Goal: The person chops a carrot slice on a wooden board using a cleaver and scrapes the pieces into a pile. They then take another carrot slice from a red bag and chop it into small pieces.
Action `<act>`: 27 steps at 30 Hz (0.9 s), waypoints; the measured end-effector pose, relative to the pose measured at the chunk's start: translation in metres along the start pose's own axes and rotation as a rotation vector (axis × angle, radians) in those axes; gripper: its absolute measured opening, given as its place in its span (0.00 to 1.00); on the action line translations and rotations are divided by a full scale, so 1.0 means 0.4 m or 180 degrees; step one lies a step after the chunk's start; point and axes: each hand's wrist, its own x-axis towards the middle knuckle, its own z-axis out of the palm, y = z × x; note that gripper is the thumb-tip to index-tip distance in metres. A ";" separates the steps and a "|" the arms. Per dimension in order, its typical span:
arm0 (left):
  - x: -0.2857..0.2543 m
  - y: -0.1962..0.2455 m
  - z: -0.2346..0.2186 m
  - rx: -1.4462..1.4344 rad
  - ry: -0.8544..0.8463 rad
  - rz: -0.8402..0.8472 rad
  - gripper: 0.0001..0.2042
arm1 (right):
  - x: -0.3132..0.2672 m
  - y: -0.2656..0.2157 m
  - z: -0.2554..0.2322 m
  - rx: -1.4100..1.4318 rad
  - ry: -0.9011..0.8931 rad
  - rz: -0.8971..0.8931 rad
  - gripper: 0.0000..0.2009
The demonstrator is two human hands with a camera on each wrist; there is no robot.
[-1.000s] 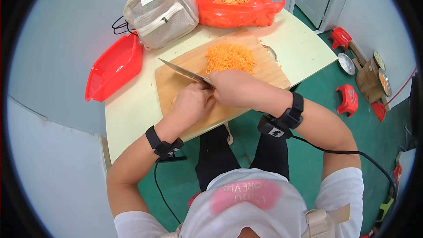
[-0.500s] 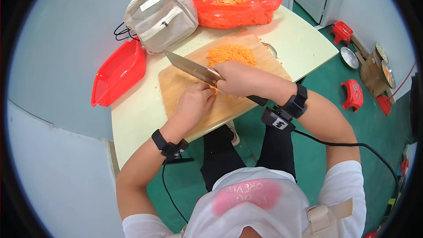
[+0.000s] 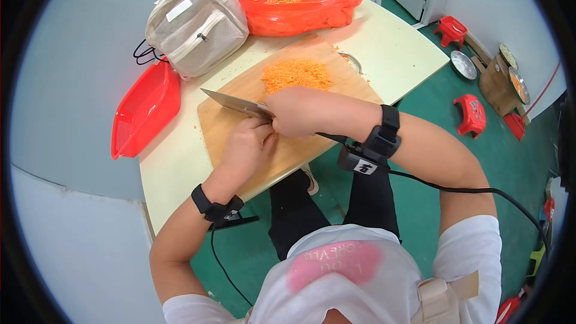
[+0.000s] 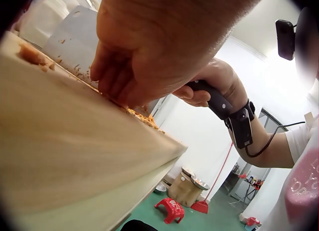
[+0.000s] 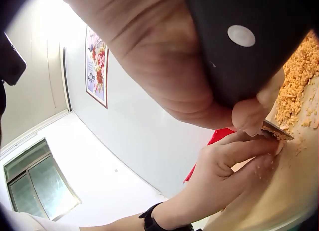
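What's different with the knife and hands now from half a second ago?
The knife was tipped over, showing more of its broad side; now its blade has turned back steeper, close by the left hand. Nothing was let go: the right hand still grips the knife. The left hand stays low at the cutting board. The chopped orange heap, red bag and backpack stayed put.

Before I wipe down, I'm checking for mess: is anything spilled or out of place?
Slightly: a few orange crumbs lie on the tabletop, off the cutting board and away from the chopped pile.
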 end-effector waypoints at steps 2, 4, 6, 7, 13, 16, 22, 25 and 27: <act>-0.001 -0.001 -0.002 0.0038 -0.0166 -0.0089 0.07 | 0.027 0.012 0.026 -0.0103 0.0176 -0.0146 0.12; -0.007 -0.006 -0.003 0.0087 -0.0244 -0.0063 0.08 | 0.046 0.003 0.059 -0.0111 0.0506 -0.0373 0.12; -0.002 -0.009 -0.001 0.0163 -0.0300 -0.0060 0.08 | 0.043 -0.002 0.055 -0.0140 0.0835 -0.0635 0.12; -0.003 -0.010 0.004 0.0140 -0.0183 0.0012 0.08 | 0.035 -0.007 0.048 -0.0008 0.0774 -0.0580 0.12; -0.016 -0.002 0.012 0.0230 0.0091 0.0058 0.07 | 0.035 0.038 0.026 0.0579 0.0568 -0.0369 0.11; -0.019 0.001 0.010 0.0229 0.0046 0.0017 0.07 | -0.009 0.030 0.016 0.0640 0.0659 -0.0265 0.11; -0.015 0.005 0.009 0.0060 0.0131 0.0026 0.07 | -0.010 0.040 0.052 0.0430 0.0756 -0.0471 0.11; -0.013 0.006 0.010 0.0045 0.0164 -0.0012 0.07 | 0.000 0.038 0.048 0.0249 0.0646 -0.0453 0.11; -0.010 0.004 0.003 0.0019 0.0131 -0.0032 0.08 | 0.007 0.023 0.041 0.0205 0.0475 -0.0324 0.11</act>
